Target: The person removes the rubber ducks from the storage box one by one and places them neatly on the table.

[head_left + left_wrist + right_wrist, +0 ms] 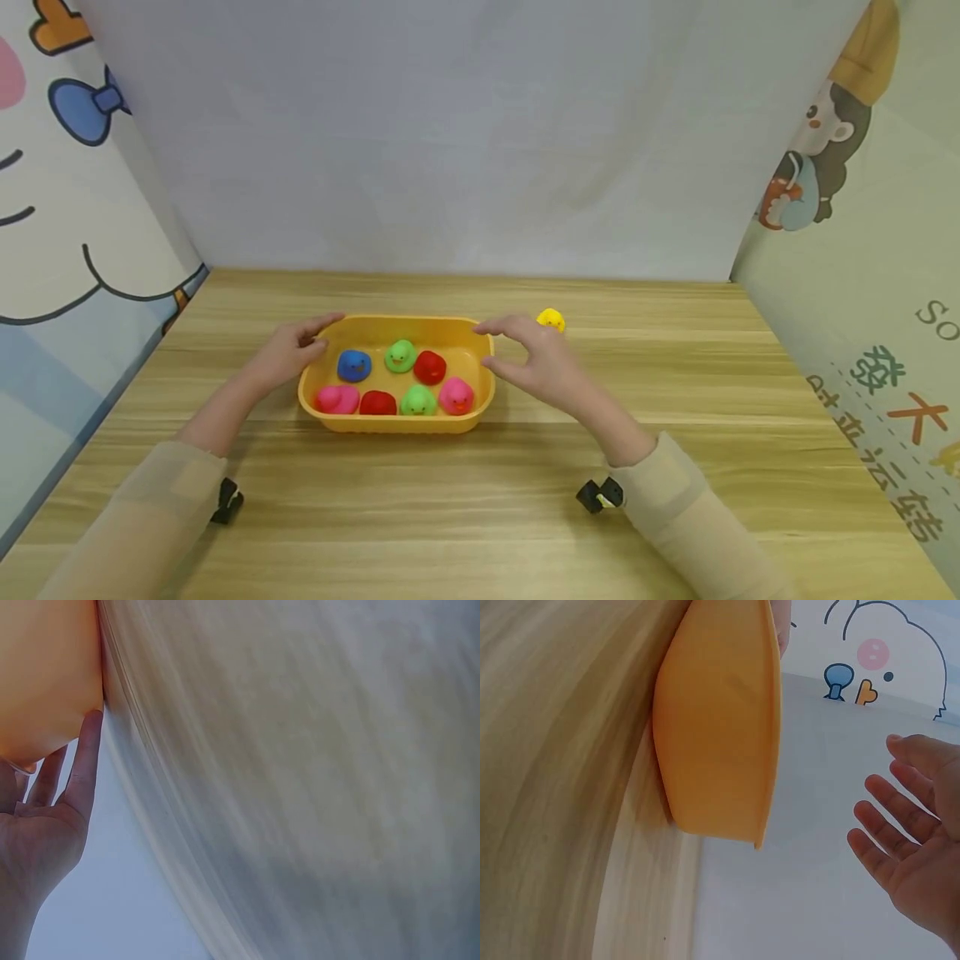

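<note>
Yellow tub (pixel 397 423) sits on the wooden table (pixel 450 517), between my hands, with a blue duck (pixel 354 365), two green ducks (pixel 401 357), two pink ducks (pixel 456 396) and two red toys (pixel 430 367) inside. My left hand (pixel 285 354) is at the left end, fingers extended, a fingertip against the outer wall; I see no curl round the rim. My right hand (pixel 543 358) is at the opposite end, thumb and fingers spread wide, holding nothing; the right wrist view shows a gap to the wall. A yellow duck (pixel 551 318) lies outside, just beyond that hand. Step in hand, my judgement: positioning the tub, whether taking hold or letting go I cannot tell. If taking hold, the next move calls for closing the right fingers evenly on the rim.
</note>
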`<state>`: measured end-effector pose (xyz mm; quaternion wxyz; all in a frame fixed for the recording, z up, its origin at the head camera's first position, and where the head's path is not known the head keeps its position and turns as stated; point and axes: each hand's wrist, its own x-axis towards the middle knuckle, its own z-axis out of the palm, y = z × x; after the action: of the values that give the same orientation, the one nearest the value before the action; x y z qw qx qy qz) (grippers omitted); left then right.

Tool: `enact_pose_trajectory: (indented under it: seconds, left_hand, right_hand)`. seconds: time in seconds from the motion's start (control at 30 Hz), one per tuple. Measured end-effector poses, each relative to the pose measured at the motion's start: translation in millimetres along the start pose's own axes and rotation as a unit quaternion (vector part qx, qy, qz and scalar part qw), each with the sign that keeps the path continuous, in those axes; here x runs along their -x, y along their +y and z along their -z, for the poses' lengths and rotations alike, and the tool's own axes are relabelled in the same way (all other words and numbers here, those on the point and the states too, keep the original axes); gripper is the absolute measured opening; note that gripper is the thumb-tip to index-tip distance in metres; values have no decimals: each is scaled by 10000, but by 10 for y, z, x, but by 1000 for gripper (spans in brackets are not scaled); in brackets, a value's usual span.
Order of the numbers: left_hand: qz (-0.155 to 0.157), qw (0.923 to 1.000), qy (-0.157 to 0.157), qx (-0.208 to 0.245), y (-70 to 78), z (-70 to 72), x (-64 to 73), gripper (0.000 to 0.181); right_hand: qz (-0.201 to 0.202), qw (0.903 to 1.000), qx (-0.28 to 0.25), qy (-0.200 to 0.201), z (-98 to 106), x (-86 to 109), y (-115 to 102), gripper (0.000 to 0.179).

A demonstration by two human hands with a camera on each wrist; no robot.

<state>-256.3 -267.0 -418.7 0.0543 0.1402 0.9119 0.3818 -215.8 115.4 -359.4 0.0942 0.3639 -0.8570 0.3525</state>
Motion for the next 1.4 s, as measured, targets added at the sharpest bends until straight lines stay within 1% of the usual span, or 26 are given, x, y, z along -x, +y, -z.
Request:
enact_pose_trajectory:
  seconds: [0.27, 0.47, 0.67, 0.8, 0.93, 1.1, 1.27, 1.4]
  left_hand:
    - [31, 10000, 44, 28, 29, -12, -8, 49]
    - [57, 10000, 17, 79, 8, -9, -14, 49]
    - [9, 10000, 20, 76, -21, -2, -13, 49]
    - [1, 9999, 19, 113, -28, -4, -2, 48]
    - [25, 9999, -3, 167, -22, -2, 11, 48]
    - [49, 9999, -12, 114, -16, 0, 10, 48]
    - [79, 9999, -25, 120, -11, 2, 1, 49]
    - [68, 9999, -15, 131, -8, -1, -1, 49]
  right_hand:
    - [162, 9980, 45, -616, -187, 3, 10, 40]
    - [220, 9922, 8, -1225, -269, -45, 26, 39]
    - [211, 9807, 65, -1942, -314, -125, 103, 37]
    - [202, 9727, 163, -2304, -350, -198, 160, 34]
    - [288, 9652, 106, -2597, -357, -287, 183, 32]
    - [389, 9542, 150, -2962, -345, -385, 190, 31]
    - [348, 9439, 180, -3278, -354, -448, 206, 29]
    - [223, 9391, 259, -3418, -381, -468, 219, 27]
